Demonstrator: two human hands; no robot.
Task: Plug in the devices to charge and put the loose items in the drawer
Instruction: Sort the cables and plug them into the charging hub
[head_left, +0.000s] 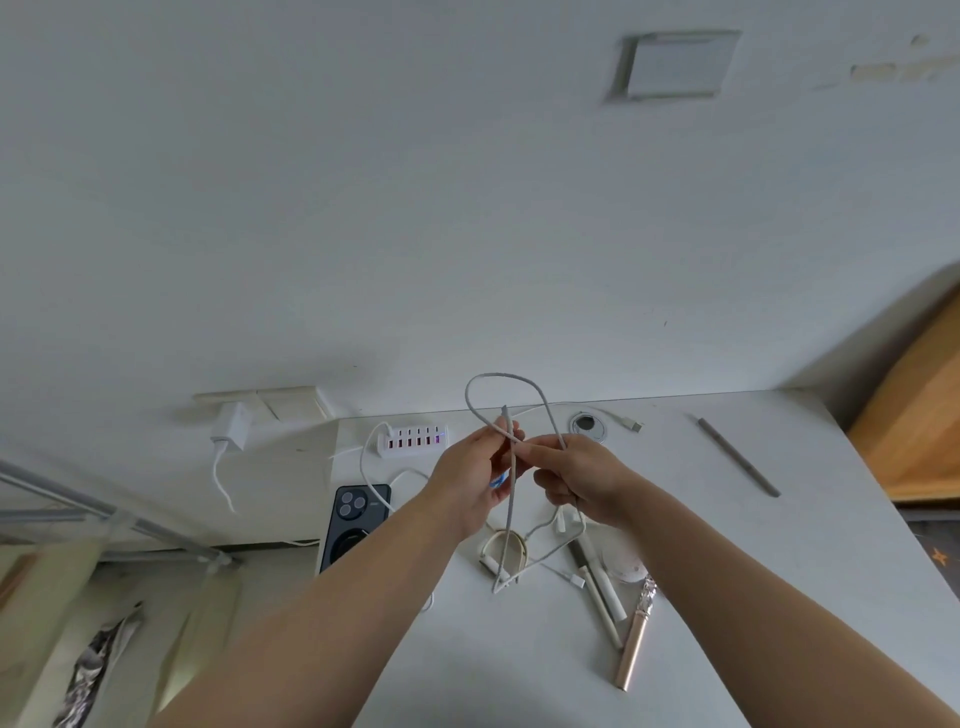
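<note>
A: We hold the grey cable (511, 483) up above the desk (753, 545), just in front of the charging hub (413, 440). Left hand (470, 480) pinches it near its upright end; right hand (576, 480) has fingers curled round the other run. The two runs cross between our hands, with a loop standing above them.

B: Noted. The tail hangs down into the clutter nearer us than the hub: a coiled white cable (506, 551), small white connectors, two white pens (597, 587), a rose-gold stick (636, 639).

A: The phone (353, 525) lies face down, nearer us than the hub and slightly left, a white lead running to it. Whether that lead is seated, we cannot tell.

B: Risks, as we judge them: pulling the crossed runs apart could tighten the loop into a knot. The dangling tail may snag the coiled cable and drag the pens off the desk edge.

A: Also the hub is light; a tug on its leads could shift it. No drawer is in view.
</note>
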